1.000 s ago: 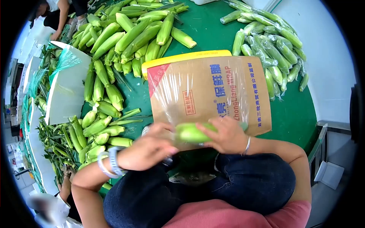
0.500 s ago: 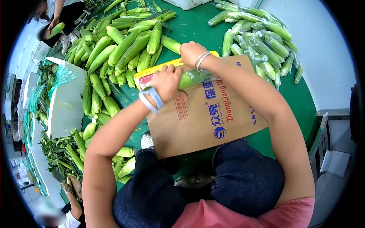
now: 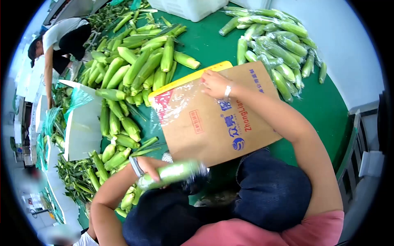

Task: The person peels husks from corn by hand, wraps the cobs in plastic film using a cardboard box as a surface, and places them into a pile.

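Note:
My left hand [image 3: 150,166] is closed around an ear of corn [image 3: 172,173] in its green husk, held above my left knee. Clear film covers the corn's right end, and motion blurs it somewhat. My right hand [image 3: 215,85] is over the brown cardboard [image 3: 221,123], its fingers curled together at the edge of a sheet of clear plastic film [image 3: 176,102]. That film lies across the cardboard's upper left, along a yellow strip [image 3: 193,78].
Unwrapped corn [image 3: 139,69] is heaped at the left and back. Film-wrapped corn [image 3: 283,49] lies piled at the right on the green surface [image 3: 205,39]. A white crate [image 3: 193,10] stands at the back. Another person [image 3: 61,41] bends over at the far left.
My left hand has moved down toward my left knee with the corn. My right hand has left the corn and shifted slightly down over the film. The person at far left now reaches downward.

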Demonstrator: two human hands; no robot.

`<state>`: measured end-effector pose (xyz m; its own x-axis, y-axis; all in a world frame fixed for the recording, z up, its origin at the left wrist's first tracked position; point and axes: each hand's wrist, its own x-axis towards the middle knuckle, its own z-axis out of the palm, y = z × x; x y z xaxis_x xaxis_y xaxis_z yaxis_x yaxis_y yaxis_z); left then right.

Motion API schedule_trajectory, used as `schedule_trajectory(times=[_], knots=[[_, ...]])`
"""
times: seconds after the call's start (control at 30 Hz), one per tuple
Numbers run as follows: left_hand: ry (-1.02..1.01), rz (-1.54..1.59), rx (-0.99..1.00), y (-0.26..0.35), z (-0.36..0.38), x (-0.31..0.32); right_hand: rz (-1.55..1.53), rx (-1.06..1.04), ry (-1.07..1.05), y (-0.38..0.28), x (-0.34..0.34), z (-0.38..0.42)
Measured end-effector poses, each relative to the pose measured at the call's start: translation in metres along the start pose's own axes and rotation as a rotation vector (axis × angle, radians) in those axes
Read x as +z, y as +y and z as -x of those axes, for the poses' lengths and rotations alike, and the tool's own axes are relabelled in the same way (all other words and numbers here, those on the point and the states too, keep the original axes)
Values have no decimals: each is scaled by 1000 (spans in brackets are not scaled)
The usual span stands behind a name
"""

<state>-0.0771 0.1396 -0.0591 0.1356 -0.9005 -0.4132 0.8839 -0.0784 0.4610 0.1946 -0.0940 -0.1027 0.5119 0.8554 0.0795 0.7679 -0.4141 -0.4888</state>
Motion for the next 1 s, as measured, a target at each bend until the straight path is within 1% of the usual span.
schedule_trajectory(times=[0.03,0.07,0.13,0.2,0.27,0.3,0.33,0.37,0.4,0.43,0.47,0.5,0.53,0.6,0.63,0.67,0.7,0.73,0.77,0.8,0.83,0.87,0.9,0.93,0.97,1.0], knots=[[29,185,174,-19,9,-11,-50,-3,30,-3,-2,14],[88,316,465,-22,7,-4,-103,-13,50,-11,-3,26],[405,405,789,-1,-4,15,-133,-83,-18,-49,3,48],[758,356,1043,30,-29,24,-613,-87,-233,-101,7,59],[685,483,1251,57,-51,38,-1289,100,-467,-135,22,63],[612,493,1251,63,-57,37,-1280,89,-489,-139,18,62],[539,505,1255,66,-62,37,-1246,155,-527,-142,9,61],[686,477,1289,71,-65,46,-1206,223,-567,-145,-3,61],[977,170,1352,80,-66,56,-1162,292,-607,-146,-16,63],[1275,-54,1389,76,-62,44,-1115,361,-646,-146,-26,64],[1572,-290,1385,78,-55,36,-1067,429,-682,-144,-30,65],[1454,13,1613,82,-53,32,-606,322,-433,-140,-30,71],[1381,290,1533,82,-46,26,-158,201,-174,-135,-31,78],[1362,422,1177,87,-34,16,193,59,105,-123,-43,81],[1309,349,973,80,-30,0,198,50,100,-118,-55,77],[1435,-60,680,68,-41,-30,461,-151,234,-114,-69,70],[1416,-287,682,64,-56,-46,722,-356,370,-109,-78,65],[1387,-512,677,68,-62,-45,725,-363,367,-101,-81,64],[1389,-512,686,74,-56,-50,601,-271,310,-93,-83,62],[1599,-641,653,84,-43,-61,477,-176,251,-84,-85,61],[1805,-768,609,96,-28,-69,297,-149,266,-67,-91,54],[2138,-908,869,95,-8,-109,277,79,221,-53,-103,46],[2260,-659,876,92,19,-143,258,310,180,-36,-119,39],[2395,-645,726,82,47,-176,231,392,239,3,-135,37],[2538,-655,511,69,66,-205,317,463,272,36,-157,33],[2590,-564,288,59,78,-221,303,534,315,93,-183,36]])
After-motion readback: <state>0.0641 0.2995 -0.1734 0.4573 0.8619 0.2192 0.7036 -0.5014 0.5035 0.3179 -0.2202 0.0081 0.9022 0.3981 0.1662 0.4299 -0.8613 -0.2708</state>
